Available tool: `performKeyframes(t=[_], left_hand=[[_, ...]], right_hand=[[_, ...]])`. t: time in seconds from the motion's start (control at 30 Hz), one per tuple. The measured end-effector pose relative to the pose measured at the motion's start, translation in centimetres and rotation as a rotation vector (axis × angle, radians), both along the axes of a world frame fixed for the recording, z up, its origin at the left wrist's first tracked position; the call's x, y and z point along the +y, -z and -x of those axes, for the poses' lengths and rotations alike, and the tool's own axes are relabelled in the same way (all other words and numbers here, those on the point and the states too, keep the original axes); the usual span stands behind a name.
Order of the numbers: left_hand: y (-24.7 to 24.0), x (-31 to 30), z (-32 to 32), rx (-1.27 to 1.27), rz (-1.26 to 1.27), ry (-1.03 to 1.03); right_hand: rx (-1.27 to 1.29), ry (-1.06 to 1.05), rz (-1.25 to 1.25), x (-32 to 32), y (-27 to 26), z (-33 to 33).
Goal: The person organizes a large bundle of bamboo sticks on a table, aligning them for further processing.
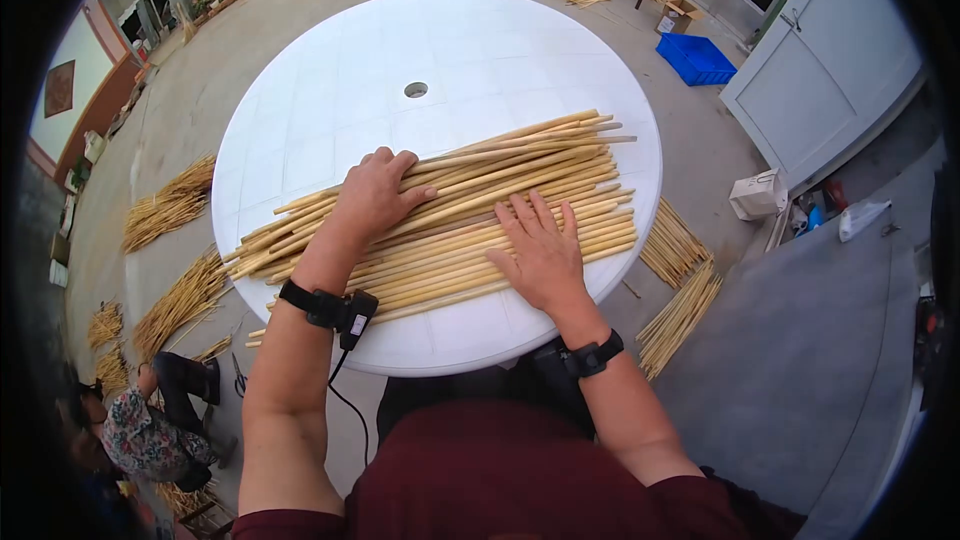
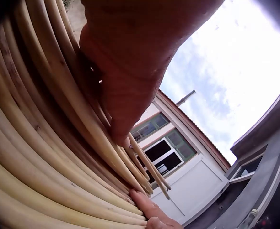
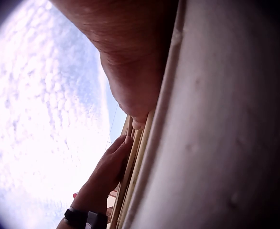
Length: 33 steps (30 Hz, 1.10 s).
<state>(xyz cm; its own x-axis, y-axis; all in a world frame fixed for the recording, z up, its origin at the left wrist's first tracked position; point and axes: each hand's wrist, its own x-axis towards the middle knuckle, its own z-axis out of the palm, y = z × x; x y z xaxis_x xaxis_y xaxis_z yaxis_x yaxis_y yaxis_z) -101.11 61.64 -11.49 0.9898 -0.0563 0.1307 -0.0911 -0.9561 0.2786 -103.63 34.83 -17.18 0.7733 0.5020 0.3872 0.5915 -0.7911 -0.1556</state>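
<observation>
A wide pile of pale, peeled wooden sticks [image 1: 500,190] lies across the round white table [image 1: 330,70]. The far sticks are heaped at a slant over a flatter, more even row nearest the body. My left hand [image 1: 375,190] grips the far side of the heap, with its fingers bent over the edge and its thumb lying on top of the sticks; the fingertips are hidden. Spread flat, my right hand [image 1: 545,252] presses on the right part of the near row. In the left wrist view, the thumb [image 2: 121,129] rests along the sticks.
Long stalk bundles [image 1: 175,205] lie on the ground at left, and stick bundles [image 1: 680,315] lie at right. A seated person [image 1: 150,430] is at lower left. A blue crate [image 1: 697,60] stands near the white door [image 1: 820,50]. The table has a centre hole [image 1: 415,90].
</observation>
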Motion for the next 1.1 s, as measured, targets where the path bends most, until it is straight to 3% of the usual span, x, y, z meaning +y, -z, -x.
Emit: performKeyframes(t=[0.1, 0.2, 0.63, 0.87, 0.97, 1.07, 1.1], left_hand=[[0.0, -0.5, 1.5, 0.027, 0.004, 0.054], [1.6, -0.7, 3.1, -0.199, -0.08, 0.16], [2.7, -1.5, 6.7, -0.246, -0.269, 0.024], [1.5, -0.2, 5.9, -0.114, -0.299, -0.083], [-0.2, 0.7, 2.4, 0.014, -0.249, -0.148], [1.1, 2.0, -2.1, 0.072, -0.15, -0.122], [0.7, 2.3, -3.6, 0.248, -0.039, -0.113]], right_hand=[[-0.012, 0.008, 0.011, 0.1, 0.0, 0.0], [-0.015, 0.016, 0.018, 0.3, 0.1, -0.1], [-0.037, -0.008, -0.03, 0.1, 0.3, -0.2], [-0.05, -0.025, -0.08, 0.0, 0.4, -0.3], [-0.036, -0.027, -0.097, 0.0, 0.2, -0.1], [-0.028, -0.024, -0.119, 0.0, 0.3, -0.1], [-0.025, -0.024, -0.125, 0.0, 0.4, -0.1]])
